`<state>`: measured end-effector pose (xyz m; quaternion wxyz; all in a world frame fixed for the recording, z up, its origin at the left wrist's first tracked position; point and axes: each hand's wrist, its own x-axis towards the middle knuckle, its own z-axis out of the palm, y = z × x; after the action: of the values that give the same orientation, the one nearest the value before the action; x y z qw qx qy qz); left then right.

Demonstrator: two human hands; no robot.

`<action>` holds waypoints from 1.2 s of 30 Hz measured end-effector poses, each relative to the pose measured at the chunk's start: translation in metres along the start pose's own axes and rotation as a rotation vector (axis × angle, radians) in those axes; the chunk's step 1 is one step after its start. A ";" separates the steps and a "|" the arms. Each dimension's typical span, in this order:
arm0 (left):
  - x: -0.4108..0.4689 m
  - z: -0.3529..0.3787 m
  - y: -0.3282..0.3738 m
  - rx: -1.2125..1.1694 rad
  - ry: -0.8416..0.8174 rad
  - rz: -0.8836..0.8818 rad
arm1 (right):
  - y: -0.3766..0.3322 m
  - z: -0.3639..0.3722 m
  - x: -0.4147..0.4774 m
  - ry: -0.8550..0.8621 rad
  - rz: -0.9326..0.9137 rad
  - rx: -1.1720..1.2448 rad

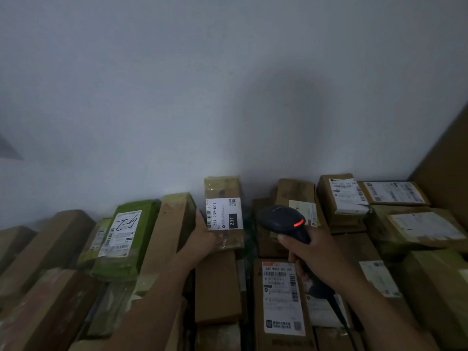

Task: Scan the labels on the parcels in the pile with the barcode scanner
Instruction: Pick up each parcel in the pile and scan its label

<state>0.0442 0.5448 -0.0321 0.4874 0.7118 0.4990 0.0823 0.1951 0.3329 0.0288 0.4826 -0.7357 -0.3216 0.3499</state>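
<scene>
The left hand (203, 239) grasps a narrow brown parcel (222, 188) by its lower left edge and holds it upright above the pile (217, 287). Its fingers go behind the parcel and are hidden. Just beside the thumb sits the white label (224, 214), printed 231-239-K01, with a barcode, a QR code and a black 231 block. Right of it, the right hand (312, 252) is clenched round the handle of the black barcode scanner (278, 220), which shows a red light on top. Its window faces away. In the dim light, the print on the pile's other labels is blurred.
</scene>
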 end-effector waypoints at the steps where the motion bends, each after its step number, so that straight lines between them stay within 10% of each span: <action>1: -0.001 0.005 0.003 0.009 0.079 0.038 | 0.001 0.001 0.001 0.000 0.001 0.003; 9: 0.000 0.046 0.019 0.561 0.408 0.187 | 0.004 0.001 0.003 -0.004 0.002 0.032; 14: 0.006 0.054 0.008 0.434 0.163 -0.025 | 0.006 -0.002 0.002 -0.008 0.022 0.046; 36: -0.001 0.041 0.000 0.180 0.403 0.127 | 0.025 0.004 0.005 -0.029 0.015 0.097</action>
<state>0.0686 0.5185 -0.0524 0.3061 0.7515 0.5459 0.2086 0.1978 0.3306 0.0037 0.5103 -0.7087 -0.3056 0.3795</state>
